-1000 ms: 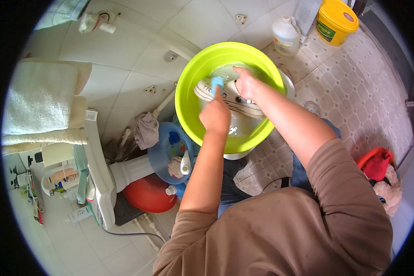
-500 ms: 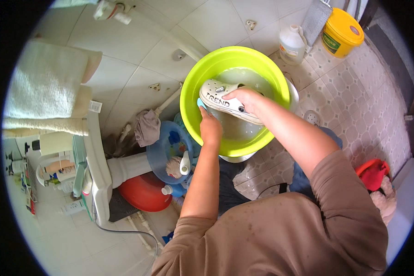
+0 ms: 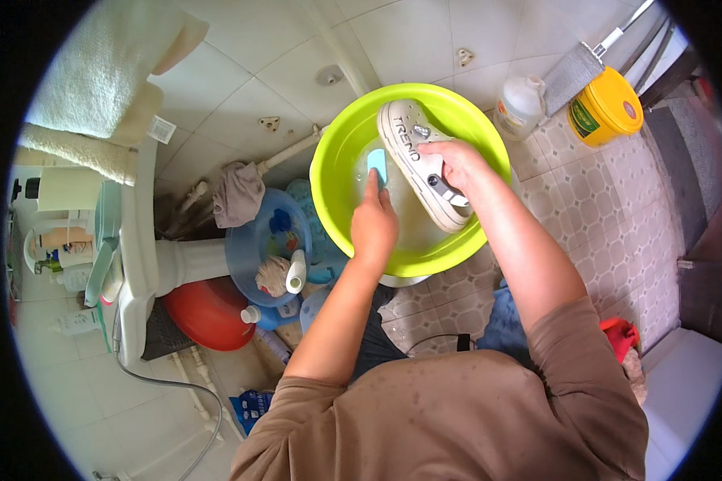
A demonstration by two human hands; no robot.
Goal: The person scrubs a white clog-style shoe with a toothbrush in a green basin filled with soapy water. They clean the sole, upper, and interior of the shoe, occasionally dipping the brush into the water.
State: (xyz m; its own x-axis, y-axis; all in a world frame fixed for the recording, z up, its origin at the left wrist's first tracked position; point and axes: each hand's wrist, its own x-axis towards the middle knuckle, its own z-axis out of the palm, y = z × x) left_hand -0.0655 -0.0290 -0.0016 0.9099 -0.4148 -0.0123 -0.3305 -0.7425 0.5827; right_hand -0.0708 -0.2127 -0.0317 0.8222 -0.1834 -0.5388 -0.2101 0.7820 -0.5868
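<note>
A white clog [image 3: 404, 157] with dark lettering and charms is tilted over a lime-green basin [image 3: 327, 160]. My right hand [image 3: 459, 167] is closed on the clog's upper, toward the heel side. My left hand [image 3: 375, 227] pinches a small flat light-blue piece, perhaps a scrubbing brush [image 3: 378, 162], to the left of the clog and apart from it. Its underside is hidden. Cloudy water [image 3: 413, 234] lies in the basin below both hands.
Left of the basin are a blue tub [image 3: 241, 248] with small items, a red basin [image 3: 209, 317] and a white sink [image 3: 141, 240]. A jug [image 3: 521, 108] and yellow bucket [image 3: 605, 106] stand at the far right. The tiled floor [image 3: 573, 200] extends right.
The clog has turned so its toe points more away from me. My left hand has moved the light-blue brush off the clog's side. The whole view has shifted slightly.
</note>
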